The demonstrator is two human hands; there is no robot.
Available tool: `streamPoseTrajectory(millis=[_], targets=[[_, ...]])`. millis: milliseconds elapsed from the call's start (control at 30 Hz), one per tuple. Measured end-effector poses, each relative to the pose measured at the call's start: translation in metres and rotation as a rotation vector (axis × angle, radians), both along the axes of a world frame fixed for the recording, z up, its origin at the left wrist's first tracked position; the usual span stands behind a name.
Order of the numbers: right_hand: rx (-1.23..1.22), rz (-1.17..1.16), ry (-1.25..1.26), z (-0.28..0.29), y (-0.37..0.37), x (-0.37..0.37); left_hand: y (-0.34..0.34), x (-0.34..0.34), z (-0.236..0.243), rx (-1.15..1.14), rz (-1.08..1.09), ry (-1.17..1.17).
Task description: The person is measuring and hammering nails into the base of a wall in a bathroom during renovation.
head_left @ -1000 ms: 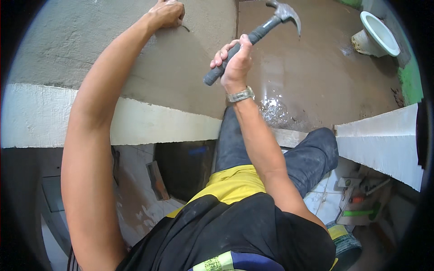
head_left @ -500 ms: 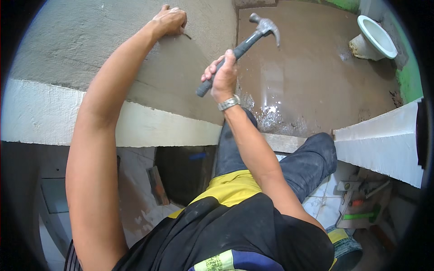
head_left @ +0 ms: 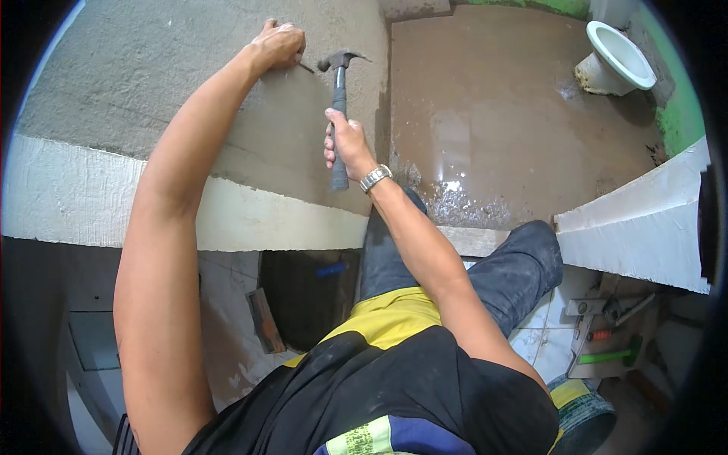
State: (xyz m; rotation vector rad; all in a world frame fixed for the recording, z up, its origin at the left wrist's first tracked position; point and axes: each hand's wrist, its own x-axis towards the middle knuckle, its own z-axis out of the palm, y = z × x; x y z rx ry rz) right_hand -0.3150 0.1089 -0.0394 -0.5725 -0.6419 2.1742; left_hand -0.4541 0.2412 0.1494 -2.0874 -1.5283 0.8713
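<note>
My right hand (head_left: 350,145) is wrapped round the dark grip of a claw hammer (head_left: 339,91). The hammer stands nearly upright in view, and its metal head is just right of my left hand (head_left: 279,45). Those left fingers are closed on a thin, dark nail (head_left: 306,68) against the grey plastered wall (head_left: 189,68). One end of the nail pokes out toward the hammer head, with a small gap between them. My left fingers hide the rest of it.
A white toilet bowl (head_left: 618,57) stands on the wet brown floor (head_left: 516,114) at the far right. White-painted wall edges (head_left: 280,216) flank the doorway by my legs. Tools, one with a green handle (head_left: 604,356), sit at lower right. A trowel-like tool (head_left: 265,322) lies beside a dark tub (head_left: 311,296).
The hammer has swung left from over the wet floor to beside my left hand, turning more upright. My left hand keeps its hold on the nail at the wall.
</note>
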Motion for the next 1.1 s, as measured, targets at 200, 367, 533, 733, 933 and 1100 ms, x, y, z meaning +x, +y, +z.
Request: streamPoseTrajectory(millis=[200,367,533,733,933,1100], targets=[[-0.064,-0.336,0.218,0.018,-0.006,-0.009,0.003,0.004,-0.003,-0.006,0.035,0.016],[-0.051,-0.015,-0.027,0.006,0.011,-0.014,0.003,-0.009,-0.004,0.017,-0.069,-0.043],[-0.113,0.056,0.045,-0.008,0.012,-0.002,-0.007,0.015,0.001,-0.032,0.002,0.008],[-0.101,0.122,0.048,-0.015,0.004,-0.006,-0.007,0.019,0.002,-0.017,0.065,0.005],[-0.07,0.137,0.011,-0.013,0.009,0.004,-0.005,0.016,-0.001,-0.002,0.049,0.005],[-0.02,0.104,-0.028,-0.01,0.005,0.025,-0.008,0.006,-0.006,0.033,0.016,-0.02]])
